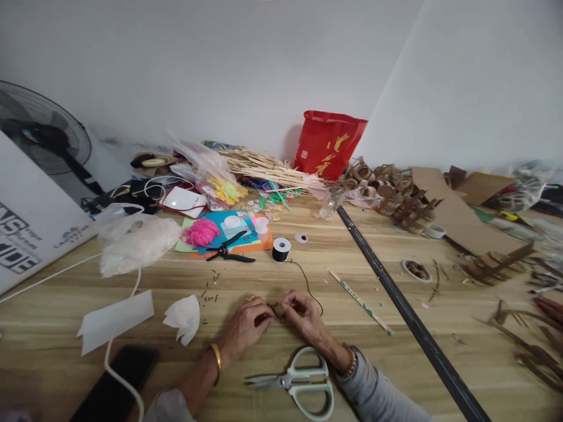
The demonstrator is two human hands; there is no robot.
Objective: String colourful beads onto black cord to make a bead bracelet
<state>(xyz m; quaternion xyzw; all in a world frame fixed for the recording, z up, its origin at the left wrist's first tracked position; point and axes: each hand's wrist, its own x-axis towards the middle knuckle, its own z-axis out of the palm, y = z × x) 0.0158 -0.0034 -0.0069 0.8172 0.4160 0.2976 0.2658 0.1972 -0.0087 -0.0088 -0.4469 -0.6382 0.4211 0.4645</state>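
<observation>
Here's the wide table (475,346), scissors (288,381) lying on the near side, apparently parked within reach. Just beyond, left hand (248,322) and right hand (303,316) meet, fingers pinched. Farther off, the spool (281,249) stands on its flat end, likely so it won't roll, black thread (304,273) curving nearer. And between those fingers, gripped from left and right, presumably for steadiness: a small dark piece (275,309), too blurred to name.

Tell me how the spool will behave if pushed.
The spool stands on end, so a low push would probably slide it rather than roll it. Tipped onto its side, its round shape would likely let it roll. The thin, curving cord beside it looks floppy and may trail along.
</observation>
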